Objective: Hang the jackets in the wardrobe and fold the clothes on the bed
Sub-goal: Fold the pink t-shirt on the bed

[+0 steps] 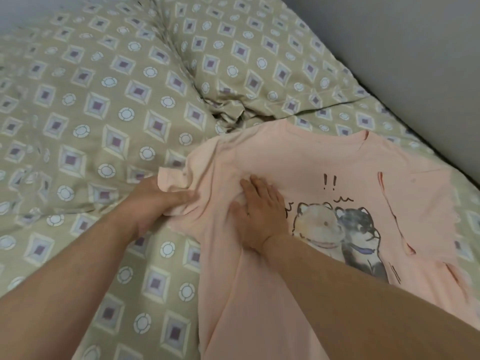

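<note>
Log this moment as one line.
step: folding pink T-shirt on bed | left hand: grips its sleeve | right hand: pressed flat on its chest | print: facing up

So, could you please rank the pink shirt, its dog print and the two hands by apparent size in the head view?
1. pink shirt
2. dog print
3. left hand and right hand: alike, not ranked

— Any words or numbers to read?
— No words, no numbers. Only "!!" [330, 181] in dark ink on the pink shirt [298, 157], just above the two cartoon dogs [337, 227]. Small squiggle [343, 199] under it, not a letter.
</note>
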